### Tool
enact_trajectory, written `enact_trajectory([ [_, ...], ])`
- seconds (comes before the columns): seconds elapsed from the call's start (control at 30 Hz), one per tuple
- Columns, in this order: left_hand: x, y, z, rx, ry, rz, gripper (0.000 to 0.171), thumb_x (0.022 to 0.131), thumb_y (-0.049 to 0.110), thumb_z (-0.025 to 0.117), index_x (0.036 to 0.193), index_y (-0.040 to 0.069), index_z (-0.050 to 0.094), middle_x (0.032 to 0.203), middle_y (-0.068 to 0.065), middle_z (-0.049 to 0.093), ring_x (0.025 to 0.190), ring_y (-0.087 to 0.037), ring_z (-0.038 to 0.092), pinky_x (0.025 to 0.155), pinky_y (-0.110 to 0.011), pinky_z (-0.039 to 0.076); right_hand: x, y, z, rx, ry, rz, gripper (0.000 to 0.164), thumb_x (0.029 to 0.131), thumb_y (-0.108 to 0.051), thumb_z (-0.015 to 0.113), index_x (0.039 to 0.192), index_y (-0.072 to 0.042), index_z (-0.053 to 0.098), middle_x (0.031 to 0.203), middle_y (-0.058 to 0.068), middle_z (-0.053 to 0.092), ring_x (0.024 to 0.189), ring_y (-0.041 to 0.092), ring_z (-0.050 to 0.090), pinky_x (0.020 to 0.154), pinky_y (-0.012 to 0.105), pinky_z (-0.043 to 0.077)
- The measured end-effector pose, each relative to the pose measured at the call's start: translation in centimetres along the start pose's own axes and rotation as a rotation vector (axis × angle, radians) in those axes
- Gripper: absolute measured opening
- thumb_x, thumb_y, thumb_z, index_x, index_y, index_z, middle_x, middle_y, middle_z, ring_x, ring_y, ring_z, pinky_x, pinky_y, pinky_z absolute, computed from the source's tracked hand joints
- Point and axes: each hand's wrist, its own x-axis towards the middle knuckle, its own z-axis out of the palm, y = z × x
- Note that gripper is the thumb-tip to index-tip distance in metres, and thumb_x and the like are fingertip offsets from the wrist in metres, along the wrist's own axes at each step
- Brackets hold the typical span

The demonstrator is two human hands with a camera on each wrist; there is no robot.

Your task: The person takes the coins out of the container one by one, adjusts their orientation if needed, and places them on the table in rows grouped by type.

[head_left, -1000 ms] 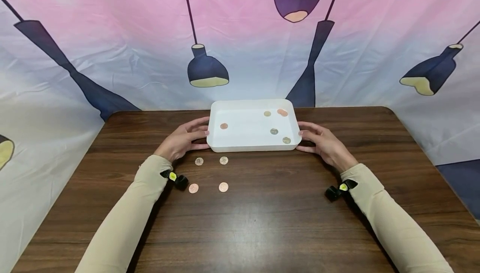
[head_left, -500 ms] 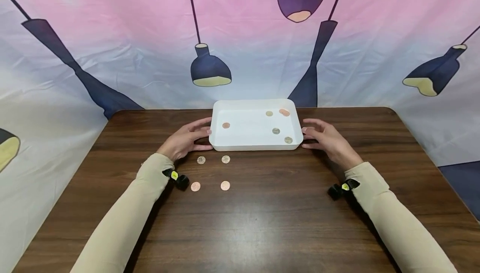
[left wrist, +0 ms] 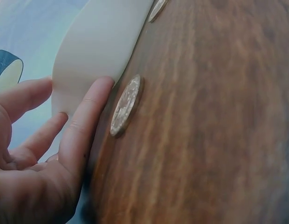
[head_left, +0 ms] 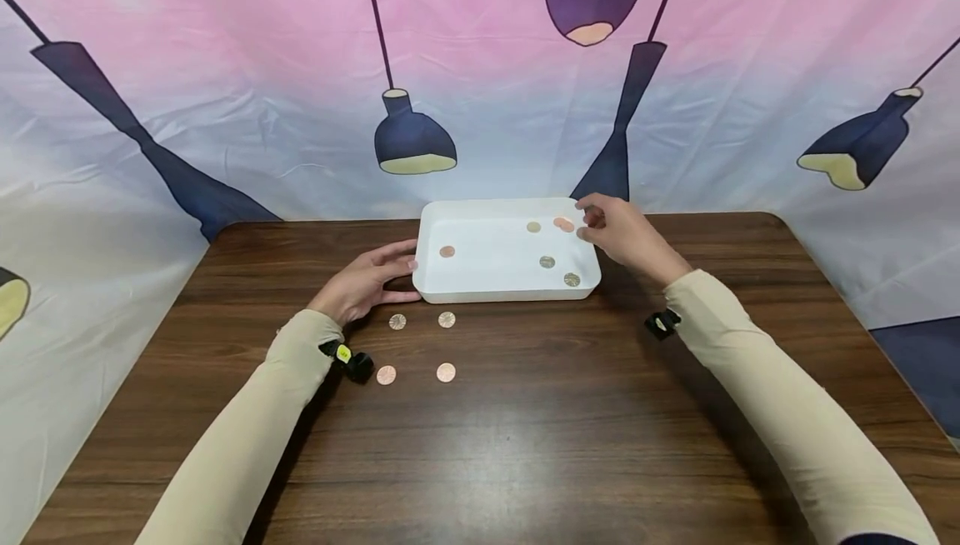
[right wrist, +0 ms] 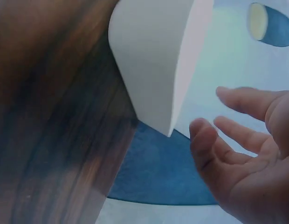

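Note:
A shallow white tray (head_left: 487, 232) stands at the table's far edge. My left hand (head_left: 362, 282) touches its left end, fingers extended; the left wrist view shows fingertips against the wall. Over the tray's right rear corner hovers my right hand (head_left: 626, 232), thumb and fingers apart with nothing between them. Close to those fingers lie two overlapping copper-coloured coins (head_left: 563, 225). Elsewhere inside the tray are a pale gold coin (head_left: 533, 227), a greyish coin (head_left: 547, 262), a brassy coin (head_left: 572, 279) and, at the left, a copper-coloured coin (head_left: 447, 252).
On the brown wooden table (head_left: 510, 445), in front of the tray, lie two brassy coins (head_left: 397, 322) and, nearer, two copper-coloured coins (head_left: 446, 372). Behind the table hangs a cloth (head_left: 300, 112) printed with lamps.
My right hand has let go of the tray's right end and moved up and back over its right rear corner. The left hand keeps its place at the tray's left end.

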Motion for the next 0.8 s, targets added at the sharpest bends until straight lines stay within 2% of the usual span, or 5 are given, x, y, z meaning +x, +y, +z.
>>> enact_trajectory([
  [0.17,-0.1,-0.1,-0.1,-0.007,0.003,-0.006,0.062,0.113,0.011,0.051,0.169,0.012,0.025,0.167,-0.021,0.032,0.147,-0.039,0.04,0.101,-0.042,0.062,2.7,-0.6,1.1,-0.054,-0.084,0.069,0.046,0.109,-0.009,0.056,0.152,0.005,0.048,0.119,0.027,0.067,0.089,0.031,0.074,0.077,0.04,0.061],
  [0.33,0.2,-0.2,-0.1,-0.004,0.0,0.003,0.061,0.112,0.013,0.054,0.167,0.009,0.029,0.167,-0.019,0.033,0.144,-0.036,0.044,0.102,-0.042,0.061,4.8,-1.3,2.7,-0.225,-0.19,0.132,0.031,0.11,-0.004,0.052,0.137,0.008,0.059,0.104,0.027,0.072,0.064,0.019,0.069,0.059,0.025,0.054],
  [0.57,0.3,-0.4,-0.1,-0.008,-0.004,0.006,0.059,0.112,0.012,0.054,0.166,0.007,0.031,0.166,-0.018,0.034,0.144,-0.039,0.044,0.101,-0.044,0.062,5.1,-2.0,4.6,-0.478,-0.225,0.076,0.027,0.098,0.016,0.047,0.121,0.012,0.062,0.114,0.03,0.065,0.091,0.03,0.055,0.076,0.038,0.05],
  [0.7,0.3,-0.4,-0.1,-0.01,-0.005,0.007,0.06,0.112,0.012,0.053,0.166,0.006,0.03,0.166,-0.019,0.033,0.145,-0.039,0.044,0.101,-0.043,0.062,4.2,-2.2,4.7,-0.416,-0.156,-0.025,0.031,0.103,0.012,0.04,0.084,0.002,0.062,0.081,0.016,0.056,0.078,0.024,0.045,0.071,0.036,0.043],
  [0.8,0.3,-0.4,-0.2,-0.016,0.003,0.006,0.059,0.112,0.012,0.053,0.166,0.005,0.029,0.167,-0.02,0.033,0.144,-0.038,0.044,0.1,-0.043,0.062,3.6,-2.1,4.7,-0.308,-0.145,-0.089,0.035,0.102,0.012,0.043,0.072,-0.005,0.052,0.077,0.01,0.046,0.076,0.023,0.038,0.071,0.035,0.034],
])
